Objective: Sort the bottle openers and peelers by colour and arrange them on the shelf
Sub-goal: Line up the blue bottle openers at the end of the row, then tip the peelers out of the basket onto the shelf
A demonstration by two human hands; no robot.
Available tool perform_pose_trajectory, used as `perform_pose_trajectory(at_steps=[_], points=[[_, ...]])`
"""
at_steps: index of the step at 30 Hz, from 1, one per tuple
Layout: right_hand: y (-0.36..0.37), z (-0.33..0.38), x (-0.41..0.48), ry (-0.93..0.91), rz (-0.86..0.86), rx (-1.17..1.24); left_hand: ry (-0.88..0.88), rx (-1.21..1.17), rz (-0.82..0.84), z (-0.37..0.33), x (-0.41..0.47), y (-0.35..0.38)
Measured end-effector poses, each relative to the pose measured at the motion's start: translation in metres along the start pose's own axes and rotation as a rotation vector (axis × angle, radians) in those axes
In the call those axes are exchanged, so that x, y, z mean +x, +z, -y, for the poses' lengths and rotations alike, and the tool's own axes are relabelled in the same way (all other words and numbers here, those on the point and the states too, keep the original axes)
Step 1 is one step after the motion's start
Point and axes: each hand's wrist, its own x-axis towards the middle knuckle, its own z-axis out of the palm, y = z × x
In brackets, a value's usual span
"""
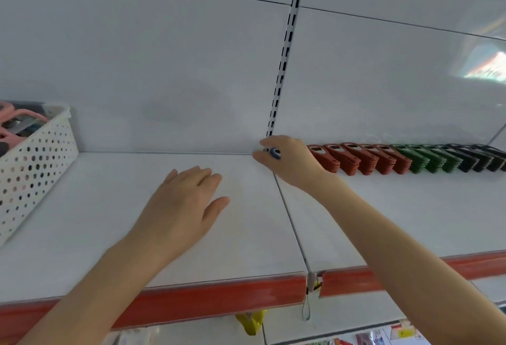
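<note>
A white shelf with a red edge; at 2 o'clock a row of openers stands done, red, green, black; the right hand pinches a blue piece beside the red ones; the left hand lies flat, holding nothing; the basket at 9 o'clock has more to sort.

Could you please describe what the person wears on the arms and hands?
The left forearm and the right forearm are bare up to the frame edge; no sleeve shows. The left hand and the right hand carry no glove; neither wrist shows a watch or bracelet.

text: none legible | bottle openers marks: blurred | packets below: blurred
</note>
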Motion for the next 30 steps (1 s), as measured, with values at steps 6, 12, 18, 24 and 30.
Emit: perform_pose_trajectory(at_steps=[6, 12, 18, 24, 30], points=[[0.034, 0.063, 0.026, -0.174, 0.114, 0.055, -0.141, 0.084, -0.123, 0.034, -0.051, -0.028], [0.068, 0.142, 0.053, -0.350, 0.187, 0.118, -0.433, 0.171, -0.227, 0.089, -0.105, -0.068], [0.092, 0.224, 0.069, -0.474, 0.216, 0.134, -0.593, 0.250, -0.343, 0.136, -0.146, -0.100], [0.121, 0.261, 0.079, -0.522, 0.371, 0.040, -0.748, 0.166, -0.238, 0.177, -0.151, -0.089], [0.125, 0.259, 0.079, -0.465, 0.405, 0.098, -0.749, 0.064, -0.325, 0.181, -0.153, -0.079]])
